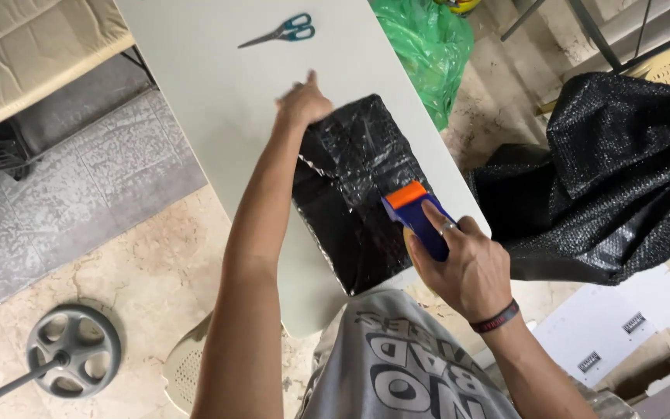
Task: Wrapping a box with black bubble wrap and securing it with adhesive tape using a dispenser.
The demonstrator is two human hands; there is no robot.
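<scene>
Left hand [302,102] is flat and spread on the far left corner of the black-wrapped parcel [354,186], fingers splayed, gripping nothing, just pinning the parcel down on the white table [211,85]. That looks like the right idea: a firm press at that corner should keep the parcel from sliding while tape runs across it. Over to the parcel itself: a rectangular block in glossy black plastic film, crinkled and catching the light, a pale seam along its left edge, lying near the table's near right edge and slightly askew to it. At the parcel's right side, the right hand [463,268] is closed around a blue tape dispenser [419,217] with an orange front, whose nose touches the film. Judging from here, keeping the dispenser low and pulling in one straight line would lay the tape without wrinkles. Well beyond the parcel, teal-handled scissors [284,31] lie alone; right of the parcel, off the table, sits a heap of black mesh [622,171].
</scene>
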